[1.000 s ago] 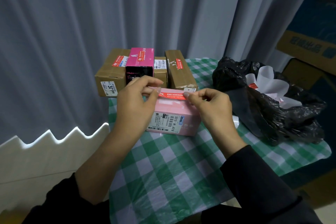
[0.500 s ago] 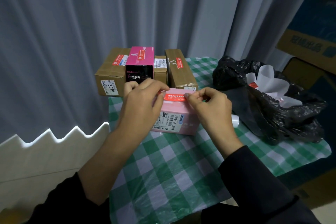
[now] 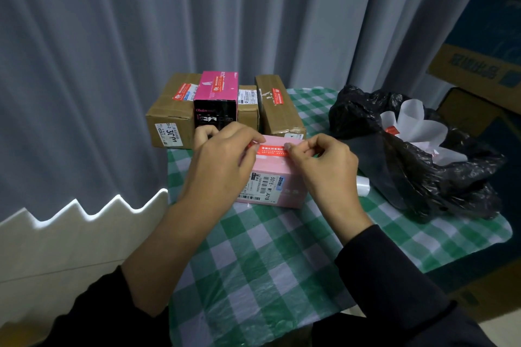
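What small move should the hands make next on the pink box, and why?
Probably the right hand should peel the red sticker leftward off the pink box: its fingertips seem to pinch the sticker's right end, the rest lies flat on top, and the left hand grips the box to steady it.

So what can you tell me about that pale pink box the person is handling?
The pale pink rectangular cardboard box lies flat on the green-and-white checked tablecloth, closed. A red seal sticker with white print runs across its top, and a white barcoded shipping label covers its near side. The left hand grips its left end, fingers curled over the top; the right hand pinches the sticker's right end.
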